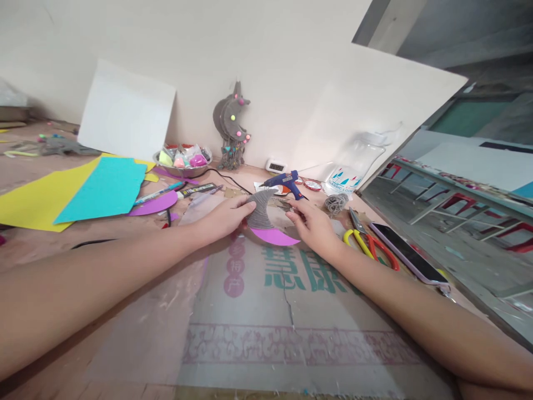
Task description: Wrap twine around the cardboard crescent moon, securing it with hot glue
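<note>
Between the fingers and thumb of my left hand (228, 215) is a purple paper crescent (276, 237). Grey yarn (262, 211) is wound closely round its upper part; the lower tip is bare purple. My right hand (313, 223) is just to the right, its thumb and fingers pinched together. What they hold is too small to make out. Beyond that hand lies a loose ball of grey yarn (335, 204), and behind the crescent rests a blue glue gun (283, 182).
Scissors (358, 222), pliers (375, 247) and a phone (408, 253) lie at right. A plastic jar (353, 161) stands behind them. Coloured sheets (102, 191) and a bowl of pompoms (183, 158) are at left. A grey moon ornament (233, 119) hangs against the white board.
</note>
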`<move>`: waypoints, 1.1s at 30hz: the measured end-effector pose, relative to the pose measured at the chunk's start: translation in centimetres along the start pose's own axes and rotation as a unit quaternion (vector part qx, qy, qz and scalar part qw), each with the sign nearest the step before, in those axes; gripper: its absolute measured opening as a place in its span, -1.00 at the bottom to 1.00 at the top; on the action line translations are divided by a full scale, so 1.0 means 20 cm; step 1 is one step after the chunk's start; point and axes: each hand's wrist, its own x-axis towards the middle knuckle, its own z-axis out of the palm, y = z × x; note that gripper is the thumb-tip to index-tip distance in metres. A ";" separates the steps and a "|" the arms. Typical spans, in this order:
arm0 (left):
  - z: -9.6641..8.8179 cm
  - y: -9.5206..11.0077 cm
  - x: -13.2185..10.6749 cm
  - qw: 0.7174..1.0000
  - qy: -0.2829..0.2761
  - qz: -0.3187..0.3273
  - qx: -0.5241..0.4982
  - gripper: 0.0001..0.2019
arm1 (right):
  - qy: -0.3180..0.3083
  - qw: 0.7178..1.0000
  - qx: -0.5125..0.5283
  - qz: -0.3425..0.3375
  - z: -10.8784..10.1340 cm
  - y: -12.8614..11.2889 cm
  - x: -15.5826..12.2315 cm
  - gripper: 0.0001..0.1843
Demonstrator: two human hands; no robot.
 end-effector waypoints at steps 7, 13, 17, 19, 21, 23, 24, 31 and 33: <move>0.00 -0.02 0.01 1.000 0.005 0.007 -0.010 -0.73 | 0.013 0.993 0.116 0.029 0.00 0.03 0.03 -0.74; 0.00 -0.03 0.02 1.000 0.001 0.025 -0.006 -0.73 | -0.092 0.976 0.194 -0.020 -0.05 -0.12 0.01 -0.77; 0.00 -0.04 0.02 0.999 -0.010 0.049 0.003 -0.73 | -0.125 0.969 0.208 -0.035 -0.05 -0.16 0.01 -0.82; 0.00 -0.05 0.02 0.999 -0.015 0.049 0.012 -0.72 | -0.130 0.969 0.208 -0.034 -0.04 -0.15 0.01 -0.80; -0.01 -0.06 0.02 0.999 -0.018 0.046 0.021 -0.71 | -0.133 0.968 0.212 -0.026 -0.04 -0.14 0.01 -0.78; -0.01 -0.07 0.02 0.998 -0.019 0.048 0.025 -0.71 | -0.132 0.968 0.214 -0.015 -0.04 -0.13 0.01 -0.78; -0.01 -0.08 0.03 0.998 -0.020 0.051 0.026 -0.71 | -0.129 0.968 0.214 -0.009 -0.04 -0.13 0.01 -0.79; -0.01 -0.07 0.03 0.998 -0.023 0.055 0.031 -0.72 | -0.137 0.969 0.205 0.003 -0.05 -0.16 0.01 -0.83; -0.01 -0.05 0.01 0.998 -0.021 0.053 0.037 -0.70 | -0.140 0.970 0.199 0.009 -0.05 -0.17 0.01 -0.84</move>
